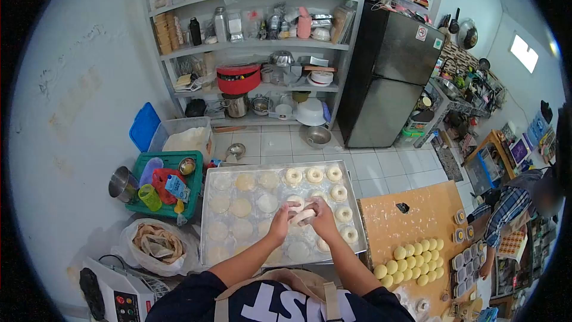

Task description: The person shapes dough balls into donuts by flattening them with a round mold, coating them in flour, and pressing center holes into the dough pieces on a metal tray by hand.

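Over a large floured metal tray point(274, 167), my left hand point(280, 222) and my right hand point(323, 219) grip a pale dough ring point(302, 216) between them. The fingers of both hands are closed around it, and part of the ring is hidden behind them. Several shaped dough rings point(344, 214) lie on the right side of the tray. On its left side are several flat round discs point(241, 207), some yellowish and some dusted white. Another ring point(294, 202) sits just beyond my fingers.
To the right, a wooden table point(381, 209) bears several dough balls point(420, 257) and lidded containers point(468, 268). A person in a checked shirt point(506, 214) stands past it. A green crate point(193, 200), flour bin point(187, 140) and plastic bag point(143, 262) are left; shelves point(256, 45) and a fridge point(390, 77) stand behind.
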